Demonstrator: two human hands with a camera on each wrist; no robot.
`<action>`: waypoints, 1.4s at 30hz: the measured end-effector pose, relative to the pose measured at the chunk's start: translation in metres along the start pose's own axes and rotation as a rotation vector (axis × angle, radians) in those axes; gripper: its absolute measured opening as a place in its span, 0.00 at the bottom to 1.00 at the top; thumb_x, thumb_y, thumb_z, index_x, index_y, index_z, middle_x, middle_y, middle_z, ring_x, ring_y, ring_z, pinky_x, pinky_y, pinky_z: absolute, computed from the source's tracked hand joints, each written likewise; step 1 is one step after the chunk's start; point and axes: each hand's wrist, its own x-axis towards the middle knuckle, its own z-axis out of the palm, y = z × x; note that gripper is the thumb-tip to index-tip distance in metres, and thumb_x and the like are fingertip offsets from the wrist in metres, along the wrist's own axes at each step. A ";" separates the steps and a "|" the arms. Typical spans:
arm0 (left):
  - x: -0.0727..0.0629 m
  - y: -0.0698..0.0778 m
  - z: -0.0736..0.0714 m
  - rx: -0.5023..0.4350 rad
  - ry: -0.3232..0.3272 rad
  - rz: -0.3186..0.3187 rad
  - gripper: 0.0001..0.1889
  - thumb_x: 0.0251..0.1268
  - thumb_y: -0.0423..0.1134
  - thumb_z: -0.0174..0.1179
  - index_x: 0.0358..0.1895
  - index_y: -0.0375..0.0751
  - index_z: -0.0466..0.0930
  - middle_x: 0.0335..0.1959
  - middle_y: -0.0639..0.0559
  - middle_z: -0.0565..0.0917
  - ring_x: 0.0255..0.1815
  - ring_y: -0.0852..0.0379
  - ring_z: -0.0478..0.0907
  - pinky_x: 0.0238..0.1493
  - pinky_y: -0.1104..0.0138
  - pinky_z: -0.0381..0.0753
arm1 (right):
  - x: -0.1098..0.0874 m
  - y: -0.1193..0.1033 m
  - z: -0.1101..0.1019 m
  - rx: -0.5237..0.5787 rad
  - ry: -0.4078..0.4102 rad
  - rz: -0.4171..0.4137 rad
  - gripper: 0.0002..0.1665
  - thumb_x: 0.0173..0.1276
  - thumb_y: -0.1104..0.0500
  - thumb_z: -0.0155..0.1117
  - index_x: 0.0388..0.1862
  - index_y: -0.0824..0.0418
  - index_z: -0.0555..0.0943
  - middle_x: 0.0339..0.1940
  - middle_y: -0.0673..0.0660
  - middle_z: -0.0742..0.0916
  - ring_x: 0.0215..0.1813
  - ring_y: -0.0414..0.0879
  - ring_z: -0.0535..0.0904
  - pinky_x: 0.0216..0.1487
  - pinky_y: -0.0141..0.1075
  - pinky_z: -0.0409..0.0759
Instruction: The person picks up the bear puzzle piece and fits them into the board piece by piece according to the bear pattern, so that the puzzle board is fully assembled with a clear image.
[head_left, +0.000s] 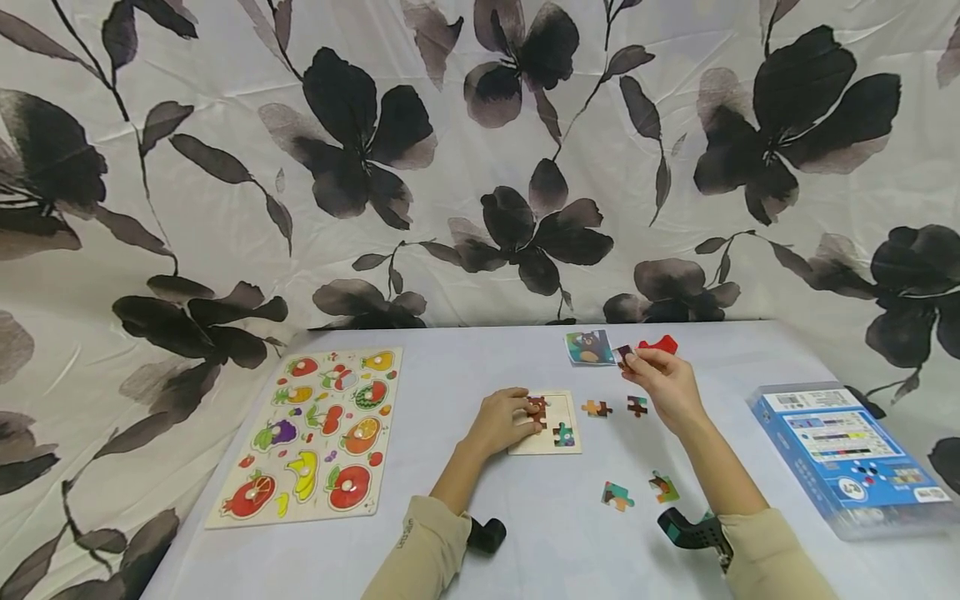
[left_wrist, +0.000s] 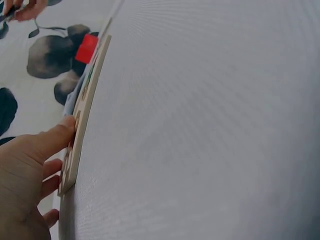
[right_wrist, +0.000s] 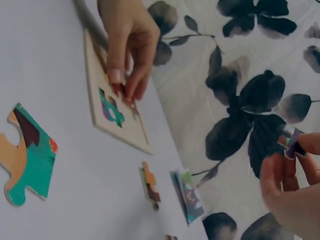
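My right hand (head_left: 663, 387) pinches a dark jigsaw piece (right_wrist: 291, 141) between thumb and fingers, raised above the table near a small bear picture card (head_left: 589, 347). On the wooden puzzle tray (head_left: 525, 446), my left hand (head_left: 501, 423) has thumb and fingertips about a brown bear jigsaw piece (head_left: 537, 410). A teal and purple piece (head_left: 564, 434) lies in the tray's near right part. Right of the tray lie an orange and brown piece (head_left: 597, 408) and a dark brown piece (head_left: 637, 406). Nearer me are a teal and orange piece (head_left: 617, 496) and a green piece (head_left: 663, 487).
At the left lies a fruit puzzle board (head_left: 217, 518). A blue-labelled plastic box (head_left: 855, 458) stands at the right. Behind the right hand is a red object (head_left: 660, 342). Floral cloth (head_left: 450, 167) hangs behind the white table (head_left: 442, 367).
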 end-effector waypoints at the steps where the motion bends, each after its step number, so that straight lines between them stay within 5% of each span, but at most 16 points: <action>1: 0.000 0.000 0.000 0.002 0.001 0.000 0.16 0.57 0.47 0.65 0.44 0.41 0.85 0.58 0.42 0.77 0.62 0.43 0.70 0.58 0.46 0.67 | 0.001 0.003 0.003 -0.054 0.004 0.007 0.17 0.68 0.62 0.59 0.48 0.76 0.74 0.34 0.47 0.80 0.36 0.36 0.81 0.42 0.26 0.80; 5: -0.001 0.000 0.001 0.029 0.006 0.004 0.15 0.56 0.47 0.66 0.42 0.42 0.85 0.60 0.44 0.76 0.62 0.44 0.70 0.57 0.47 0.67 | 0.007 0.016 0.017 -0.211 0.007 0.044 0.25 0.67 0.62 0.61 0.56 0.78 0.72 0.33 0.48 0.81 0.31 0.33 0.79 0.39 0.25 0.80; 11: 0.001 0.003 0.000 0.096 -0.008 0.024 0.14 0.58 0.47 0.65 0.41 0.41 0.84 0.57 0.47 0.78 0.62 0.48 0.70 0.60 0.46 0.65 | 0.022 0.042 0.040 -0.324 -0.079 0.031 0.27 0.64 0.66 0.62 0.62 0.72 0.70 0.40 0.63 0.79 0.31 0.38 0.81 0.38 0.37 0.83; 16: 0.002 0.005 0.000 0.117 -0.033 0.003 0.14 0.59 0.47 0.64 0.43 0.42 0.84 0.55 0.48 0.79 0.62 0.50 0.70 0.63 0.45 0.62 | 0.031 0.062 0.054 -0.599 -0.162 -0.108 0.20 0.60 0.64 0.68 0.50 0.72 0.80 0.35 0.64 0.84 0.31 0.43 0.81 0.28 0.31 0.78; 23: 0.002 0.004 0.000 0.107 -0.031 0.006 0.14 0.59 0.47 0.64 0.43 0.42 0.84 0.56 0.48 0.79 0.62 0.50 0.71 0.63 0.45 0.62 | 0.035 0.077 0.059 -0.862 -0.276 -0.266 0.15 0.56 0.65 0.70 0.41 0.73 0.83 0.24 0.55 0.83 0.26 0.40 0.75 0.28 0.30 0.74; 33: 0.003 0.008 0.002 0.127 -0.054 0.007 0.18 0.61 0.49 0.62 0.50 0.45 0.82 0.57 0.49 0.79 0.63 0.51 0.69 0.63 0.43 0.59 | 0.036 0.077 0.046 -0.651 -0.171 -0.162 0.12 0.62 0.68 0.63 0.44 0.73 0.82 0.28 0.64 0.86 0.23 0.41 0.77 0.21 0.29 0.74; 39: 0.004 0.010 0.003 0.130 -0.061 0.001 0.17 0.62 0.49 0.61 0.50 0.45 0.83 0.57 0.49 0.78 0.64 0.51 0.69 0.64 0.41 0.58 | 0.037 0.082 0.047 -0.695 -0.251 -0.198 0.13 0.62 0.71 0.61 0.46 0.74 0.81 0.39 0.67 0.86 0.32 0.48 0.83 0.27 0.32 0.78; 42: 0.005 0.011 0.003 0.122 -0.058 0.007 0.17 0.62 0.48 0.61 0.49 0.44 0.83 0.57 0.49 0.78 0.64 0.50 0.69 0.63 0.40 0.58 | 0.036 0.082 0.051 -0.814 -0.314 -0.298 0.11 0.62 0.72 0.60 0.43 0.73 0.83 0.43 0.67 0.84 0.41 0.54 0.82 0.38 0.40 0.81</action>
